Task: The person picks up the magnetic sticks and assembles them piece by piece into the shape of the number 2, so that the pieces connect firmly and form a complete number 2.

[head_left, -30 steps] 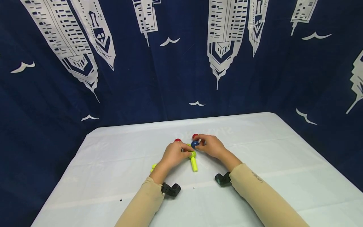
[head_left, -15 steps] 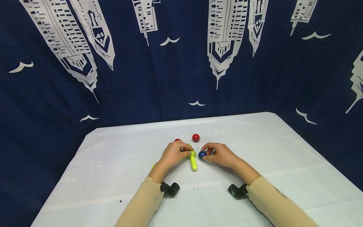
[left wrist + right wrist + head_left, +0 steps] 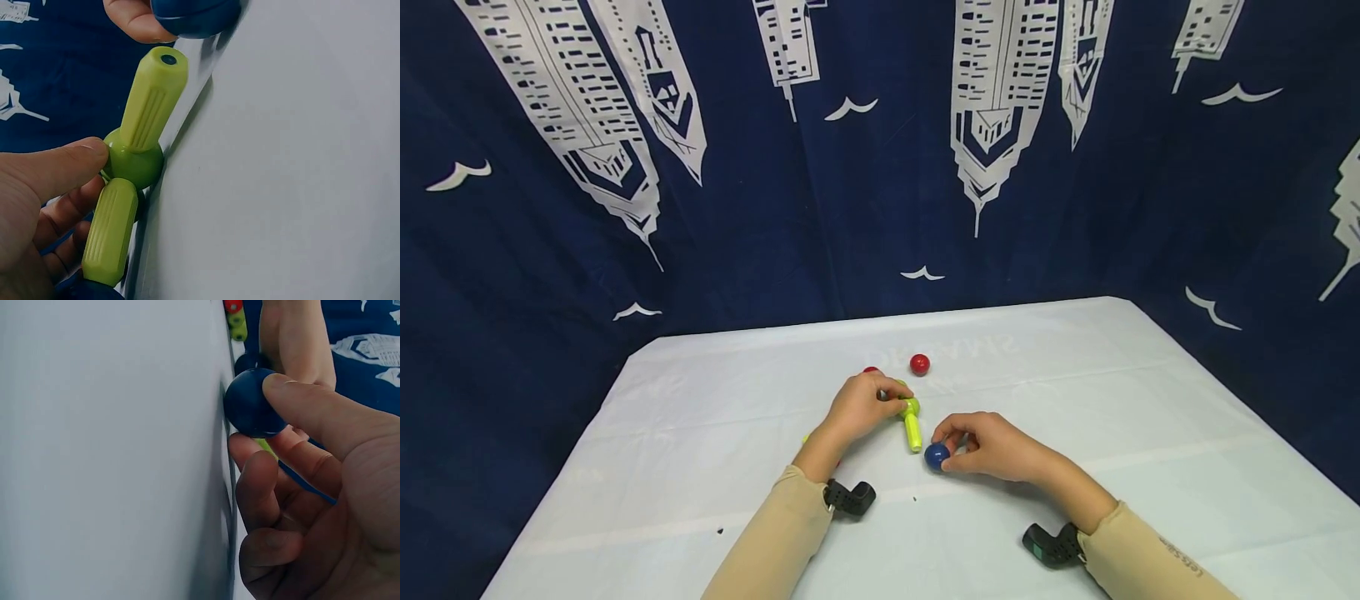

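Observation:
My left hand [image 3: 867, 406] pinches a glossy green ball [image 3: 134, 165] between thumb and fingers, low over the white table. One ribbed lime-green rod [image 3: 153, 103] joins the ball and points toward me, a hole in its free end. A second lime rod [image 3: 111, 234] meets the ball on the other side and reaches a dark blue ball [image 3: 90, 290], mostly cut off by the left wrist view's edge. To the right and nearer me, my right hand [image 3: 996, 448] grips a loose blue ball [image 3: 937, 456] with thumb and fingertips, apart from the rod's end.
A red ball [image 3: 920, 364] lies on the white table [image 3: 1075, 358] beyond the hands. Another red ball [image 3: 871, 369] shows partly behind the left hand. Lime-green pieces [image 3: 237, 328] appear in the right wrist view, half hidden near the left arm. A dark blue patterned cloth [image 3: 865, 192] hangs behind.
My right hand has drawn the blue ball toward me and slightly right, away from the red ball, which is now uncovered. The left hand has stayed on the green ball.

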`<state>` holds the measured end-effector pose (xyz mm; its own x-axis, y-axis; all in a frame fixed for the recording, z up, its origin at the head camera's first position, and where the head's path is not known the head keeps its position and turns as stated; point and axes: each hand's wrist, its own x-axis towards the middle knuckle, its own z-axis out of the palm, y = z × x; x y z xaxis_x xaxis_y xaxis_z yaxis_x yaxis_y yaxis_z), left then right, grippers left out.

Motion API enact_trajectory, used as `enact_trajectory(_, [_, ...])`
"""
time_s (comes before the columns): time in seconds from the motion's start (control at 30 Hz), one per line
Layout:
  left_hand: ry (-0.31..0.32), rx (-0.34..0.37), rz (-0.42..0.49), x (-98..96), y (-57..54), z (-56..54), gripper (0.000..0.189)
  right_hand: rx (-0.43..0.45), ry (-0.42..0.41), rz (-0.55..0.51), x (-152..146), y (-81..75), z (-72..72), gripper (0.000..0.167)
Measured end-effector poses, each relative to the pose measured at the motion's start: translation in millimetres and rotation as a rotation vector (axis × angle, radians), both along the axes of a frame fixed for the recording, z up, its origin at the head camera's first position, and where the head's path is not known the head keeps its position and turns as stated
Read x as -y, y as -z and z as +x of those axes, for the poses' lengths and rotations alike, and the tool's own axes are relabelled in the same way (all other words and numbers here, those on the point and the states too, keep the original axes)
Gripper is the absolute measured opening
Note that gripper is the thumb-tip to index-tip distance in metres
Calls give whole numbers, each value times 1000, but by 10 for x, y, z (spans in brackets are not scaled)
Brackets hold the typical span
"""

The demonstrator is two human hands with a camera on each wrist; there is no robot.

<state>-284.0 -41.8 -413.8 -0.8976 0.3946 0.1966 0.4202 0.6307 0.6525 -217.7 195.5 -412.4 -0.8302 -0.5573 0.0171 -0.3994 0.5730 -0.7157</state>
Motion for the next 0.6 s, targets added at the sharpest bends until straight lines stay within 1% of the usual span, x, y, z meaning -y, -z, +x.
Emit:
enact_trajectory(0.13, [-3,3,3,12,1,0,14,-6,-31,-38,69,46,41,27])
enact_trajectory(0.37, [9,-9,1,10,13,-14,13,-54,-41,-125,130,140,45,31])
enact_trajectory(0.6, [13,-17,9,2,28,-18,13,-113,-7,-126,167,196,47,31])
